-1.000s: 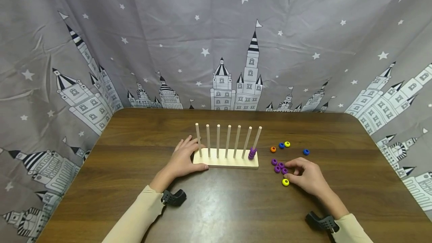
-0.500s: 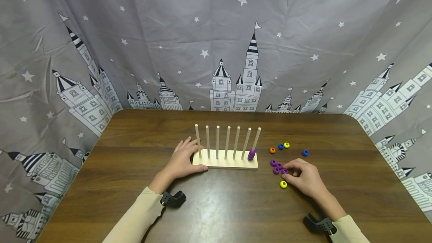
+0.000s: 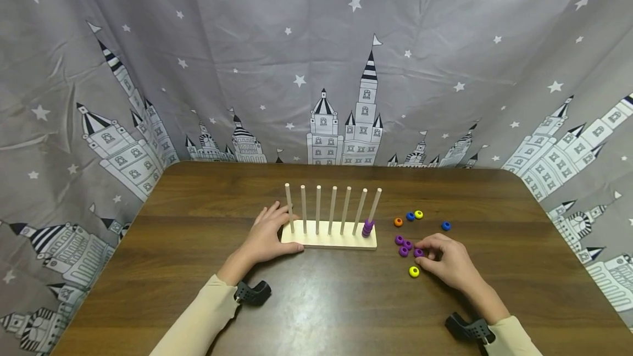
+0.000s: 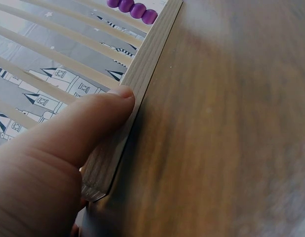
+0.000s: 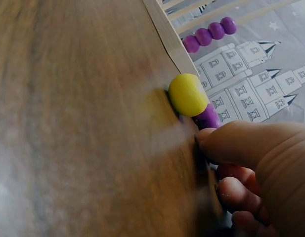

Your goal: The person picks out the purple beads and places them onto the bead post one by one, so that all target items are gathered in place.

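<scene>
My left hand (image 3: pixel 267 237) grips the left end of a pale wooden peg rack (image 3: pixel 331 242), thumb along its front face and fingers behind. Several upright pegs stand on it; the rightmost carries a stack of purple beads (image 3: pixel 367 228). In the left wrist view the thumb (image 4: pixel 100 111) presses the base's edge. On the table to the right, my right hand (image 3: pixel 450 260) pinches a purple bead (image 3: pixel 418 252) between thumb and forefinger. Three more purple beads (image 3: pixel 403 251) lie just left of it. A yellow bead (image 3: pixel 414 272) lies nearer to me, large in the right wrist view.
Behind the purple beads lie an orange bead (image 3: pixel 398 222), a blue bead (image 3: pixel 410 216) and a second yellow bead (image 3: pixel 418 214). Another blue bead (image 3: pixel 446 226) is farther right. A grey castle-print curtain (image 3: pixel 247 70) hangs behind the brown wooden table (image 3: pixel 207 191).
The pinched purple bead has shifted slightly right, away from the other purple beads. The near yellow bead has slid a little left and towards me. The left hand stays on the rack.
</scene>
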Motion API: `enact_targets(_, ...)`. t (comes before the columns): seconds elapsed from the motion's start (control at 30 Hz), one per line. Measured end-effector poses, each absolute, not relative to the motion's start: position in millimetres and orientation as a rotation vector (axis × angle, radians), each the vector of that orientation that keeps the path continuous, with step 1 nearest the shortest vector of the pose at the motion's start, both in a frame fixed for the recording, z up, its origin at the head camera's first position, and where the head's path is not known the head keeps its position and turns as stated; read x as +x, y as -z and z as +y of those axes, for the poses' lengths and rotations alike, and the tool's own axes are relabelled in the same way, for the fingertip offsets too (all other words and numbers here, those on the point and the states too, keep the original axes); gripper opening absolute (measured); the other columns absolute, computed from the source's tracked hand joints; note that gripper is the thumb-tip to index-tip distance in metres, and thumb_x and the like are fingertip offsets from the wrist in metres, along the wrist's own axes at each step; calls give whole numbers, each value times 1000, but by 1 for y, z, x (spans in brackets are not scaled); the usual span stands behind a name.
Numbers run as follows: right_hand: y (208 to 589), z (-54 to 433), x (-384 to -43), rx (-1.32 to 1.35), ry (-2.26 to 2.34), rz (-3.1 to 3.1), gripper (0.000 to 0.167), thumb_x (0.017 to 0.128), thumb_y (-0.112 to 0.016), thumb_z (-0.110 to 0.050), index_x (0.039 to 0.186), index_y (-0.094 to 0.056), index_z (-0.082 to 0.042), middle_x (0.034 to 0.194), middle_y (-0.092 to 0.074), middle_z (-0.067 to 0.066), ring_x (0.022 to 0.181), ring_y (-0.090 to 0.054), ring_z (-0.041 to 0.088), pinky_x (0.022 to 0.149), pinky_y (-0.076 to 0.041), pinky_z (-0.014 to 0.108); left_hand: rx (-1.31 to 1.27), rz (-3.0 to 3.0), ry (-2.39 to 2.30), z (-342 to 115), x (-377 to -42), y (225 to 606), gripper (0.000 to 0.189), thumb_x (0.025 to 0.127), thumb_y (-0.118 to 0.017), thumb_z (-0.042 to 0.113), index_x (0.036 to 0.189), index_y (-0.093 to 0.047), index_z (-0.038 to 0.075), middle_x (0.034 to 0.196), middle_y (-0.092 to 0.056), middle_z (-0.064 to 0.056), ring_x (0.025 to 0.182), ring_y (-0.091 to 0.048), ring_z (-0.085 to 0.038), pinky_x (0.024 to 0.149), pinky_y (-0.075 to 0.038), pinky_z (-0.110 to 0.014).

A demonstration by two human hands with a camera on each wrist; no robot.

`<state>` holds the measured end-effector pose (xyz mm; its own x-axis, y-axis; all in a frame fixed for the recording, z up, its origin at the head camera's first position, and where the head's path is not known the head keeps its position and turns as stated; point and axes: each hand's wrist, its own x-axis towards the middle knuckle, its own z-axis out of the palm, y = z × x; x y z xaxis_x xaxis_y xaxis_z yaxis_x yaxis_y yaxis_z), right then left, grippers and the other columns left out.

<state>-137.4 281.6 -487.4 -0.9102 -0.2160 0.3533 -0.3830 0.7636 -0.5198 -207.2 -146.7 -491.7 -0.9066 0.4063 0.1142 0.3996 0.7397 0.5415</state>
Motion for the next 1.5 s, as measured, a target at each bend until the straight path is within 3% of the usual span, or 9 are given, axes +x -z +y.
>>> enact_targets(0.17, 488, 282, -138, 493, -886, -2672, 23, 71, -85, -1, 88, -77, -13, 85, -70, -5, 67, -50, -5, 56, -41, 19, 674, 2922, -904, -147, -207, 493, 67, 76, -83, 49, 129, -68, 13, 156, -48, -19, 154, -26, -46, 127, -13, -66)
enact_targets(0.53, 487, 285, -135, 358, -995, -2667, 20, 73, -82, 1, 86, -76, -12, 68, -60, -12, 60, -47, -7, 52, -43, 19, 670, 2922, -903, -147, -207, 492, 67, 75, -83, 49, 129, -68, 13, 156, -48, -19, 154, -26, -46, 127, -14, -66)
enact_targets(1.03, 483, 284, -132, 221, -1222, -2643, 18, 76, -81, 5, 92, -77, -3, 80, -75, 8, 67, -59, -10, 58, -53, 11, 672, 2919, -918, -146, -205, 490, 65, 74, -83, 48, 128, -69, 13, 155, -49, -19, 154, -27, -46, 126, -14, -66)
enact_targets(1.5, 482, 282, -135, 211, -1183, -2697, 18, 78, -79, 3, 96, -77, -1, 83, -76, 10, 69, -59, -10, 60, -54, 14, 659, 2908, -916, -148, -206, 491, 66, 75, -83, 48, 129, -68, 13, 156, -48, -19, 154, -25, -46, 127, -13, -66)
